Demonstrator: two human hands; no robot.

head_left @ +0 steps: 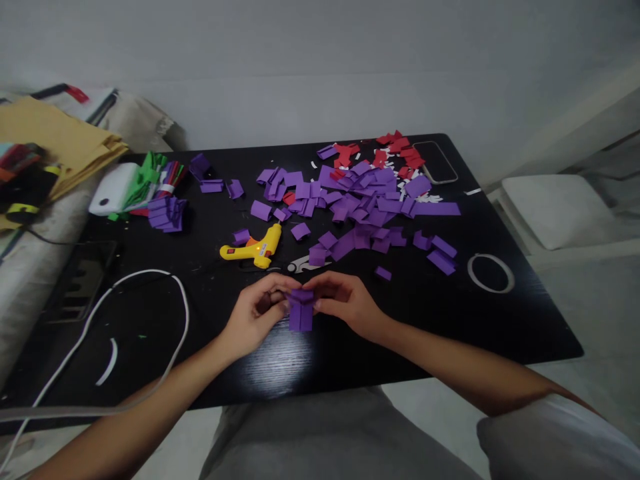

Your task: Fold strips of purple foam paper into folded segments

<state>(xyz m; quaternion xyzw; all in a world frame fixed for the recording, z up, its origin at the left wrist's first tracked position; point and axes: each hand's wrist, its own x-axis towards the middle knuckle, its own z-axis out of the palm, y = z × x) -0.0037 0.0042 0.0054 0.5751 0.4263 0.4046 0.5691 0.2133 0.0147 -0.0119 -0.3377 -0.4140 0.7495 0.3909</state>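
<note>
Between my two hands, near the front of the black table, is a folded purple paper piece (301, 317) with a crease down its lower half. My left hand (257, 312) pinches its left edge between thumb and fingers. On the opposite edge, my right hand (347, 303) grips it the same way. Just beyond my fingers lie partly hidden scissors (303, 264) and a yellow glue gun (255, 248) with a small light on its body. Many folded purple paper pieces (367, 193) are heaped farther back.
Red paper scraps (400, 150) and a clear phone case (435, 162) lie at the back right, a tape ring (491, 273) nearer. A white cable (185, 300) loops across the left side, passing by my left forearm. Bundled coloured strips (150, 183) rest at the back left.
</note>
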